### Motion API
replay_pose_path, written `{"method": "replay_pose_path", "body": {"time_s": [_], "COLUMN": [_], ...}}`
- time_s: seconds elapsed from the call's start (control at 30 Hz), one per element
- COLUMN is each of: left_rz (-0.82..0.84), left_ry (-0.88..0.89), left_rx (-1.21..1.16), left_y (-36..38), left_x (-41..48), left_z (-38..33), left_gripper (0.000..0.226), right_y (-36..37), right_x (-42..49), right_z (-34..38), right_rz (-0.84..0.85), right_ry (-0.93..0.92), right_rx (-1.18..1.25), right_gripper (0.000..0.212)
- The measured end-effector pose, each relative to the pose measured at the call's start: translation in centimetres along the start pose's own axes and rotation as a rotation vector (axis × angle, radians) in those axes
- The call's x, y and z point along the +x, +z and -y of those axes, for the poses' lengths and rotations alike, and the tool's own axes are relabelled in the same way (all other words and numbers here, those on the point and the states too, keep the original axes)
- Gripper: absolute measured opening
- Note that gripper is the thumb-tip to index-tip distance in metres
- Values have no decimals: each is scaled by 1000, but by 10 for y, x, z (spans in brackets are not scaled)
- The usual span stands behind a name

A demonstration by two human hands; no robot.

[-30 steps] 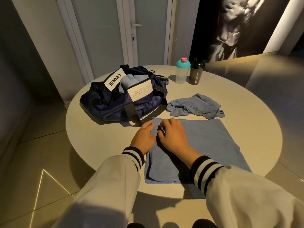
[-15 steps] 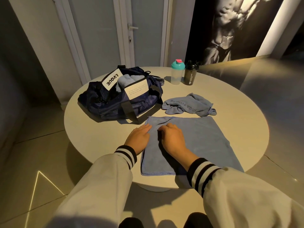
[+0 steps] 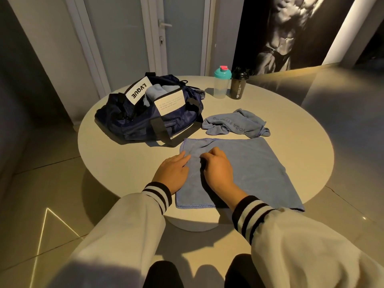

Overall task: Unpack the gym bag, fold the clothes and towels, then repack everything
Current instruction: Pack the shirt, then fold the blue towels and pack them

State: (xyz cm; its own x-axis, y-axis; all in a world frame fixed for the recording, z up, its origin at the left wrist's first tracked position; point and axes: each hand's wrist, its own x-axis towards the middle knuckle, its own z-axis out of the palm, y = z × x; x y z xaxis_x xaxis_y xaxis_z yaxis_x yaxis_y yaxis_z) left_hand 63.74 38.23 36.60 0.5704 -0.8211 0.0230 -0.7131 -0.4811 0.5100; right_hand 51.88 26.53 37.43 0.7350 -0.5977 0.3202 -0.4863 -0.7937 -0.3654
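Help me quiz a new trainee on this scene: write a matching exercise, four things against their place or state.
Things:
1. gym bag
2. printed towel
3. large towel
4. black shaker

Places or states:
A. spread flat at the near side
B. crumpled in a heap
C. open, blue cloth inside
D. upright at the far side

Pairs: 1-C, 2-B, 3-A, 4-D

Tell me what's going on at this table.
A person has both hands on a blue towel spread flat on the round table. The left hand lies flat at its left edge. The right hand rests on it with fingers curled, grip unclear. A crumpled towel lies behind, beside the open navy gym bag with light blue cloth inside. A teal-lidded shaker and a black shaker stand behind.
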Motion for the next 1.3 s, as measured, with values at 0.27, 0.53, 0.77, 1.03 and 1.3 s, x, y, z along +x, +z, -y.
{"method": "replay_pose_path", "body": {"time_s": [0.27, 0.53, 0.77, 1.03, 1.3], "left_rz": [-68, 6, 73, 45, 101], "left_ry": [-79, 24, -66, -62, -156], "left_rx": [-216, 191, 299, 280, 204], "left_y": [6, 21, 19, 19, 20], "left_x": [9, 10, 15, 53, 61], "left_z": [7, -19, -24, -50, -45], "left_gripper": [48, 53, 59, 55, 68], "right_y": [-7, -7, -18, -17, -19], "right_x": [-9, -10, 1, 38, 35], "right_z": [-9, -23, -49, -47, -73], "right_rz": [-3, 62, 60, 392, 193], "right_ry": [66, 84, 141, 142, 268], "right_rx": [-35, 0, -42, -122, -151], "right_gripper": [32, 34, 37, 51, 37]}}
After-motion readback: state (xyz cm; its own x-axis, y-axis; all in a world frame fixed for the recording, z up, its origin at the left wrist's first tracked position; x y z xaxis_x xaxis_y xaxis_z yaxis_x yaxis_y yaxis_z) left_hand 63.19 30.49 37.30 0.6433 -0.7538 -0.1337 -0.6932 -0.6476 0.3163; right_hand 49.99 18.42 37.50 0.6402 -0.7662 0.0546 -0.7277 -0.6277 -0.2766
